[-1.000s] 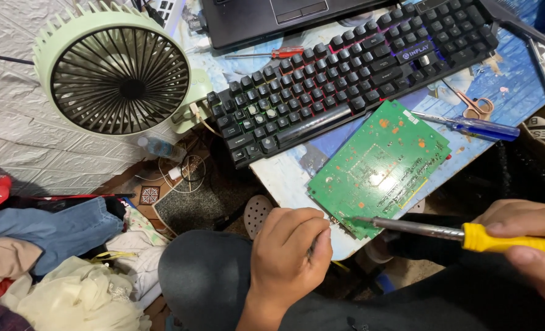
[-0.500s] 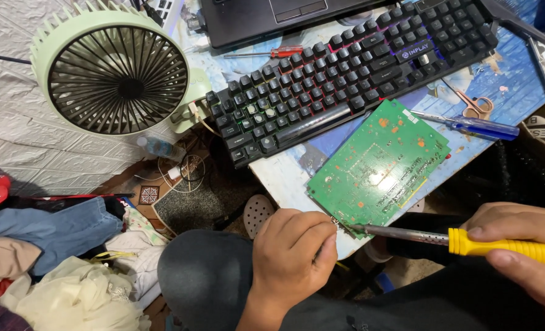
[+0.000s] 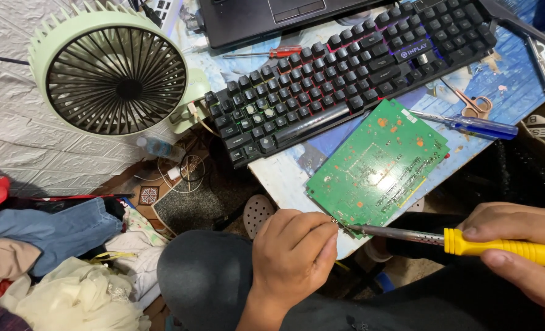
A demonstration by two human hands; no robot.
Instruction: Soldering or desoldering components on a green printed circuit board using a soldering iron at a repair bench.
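While both hands meet at the near corner of the green board, the scene reads from largest to smallest:

Table [image 3: 285,175]: pale blue top; it carries the keyboard, the board and small tools.
Fan [image 3: 116,79]: pale green, round black grille, standing left of the table.
Keyboard [image 3: 346,76]: black, lying at a slant across the table, just beyond the board.
Laptop [image 3: 272,18]: dark, at the top edge, behind the keyboard.
Clothes [image 3: 52,257]: heap of blue, red and cream cloth at lower left.
Board [image 3: 380,162]: green circuit board, flat on the table's near edge, its lower corner overhanging toward the person.
Right hand [image 3: 518,251]: wrapped around the iron's yellow handle at lower right.
Left hand [image 3: 294,257]: fingers curled tight, fingertips pinched at the board's near corner; what they pinch is too small to tell.
Iron [image 3: 444,238]: soldering iron, yellow handle, metal shaft pointing left, tip touching the board's near corner beside the left fingertips.
Pen [image 3: 468,124]: blue, right of the board.
Screwdriver [image 3: 272,53]: small, red-handled, between laptop and keyboard.
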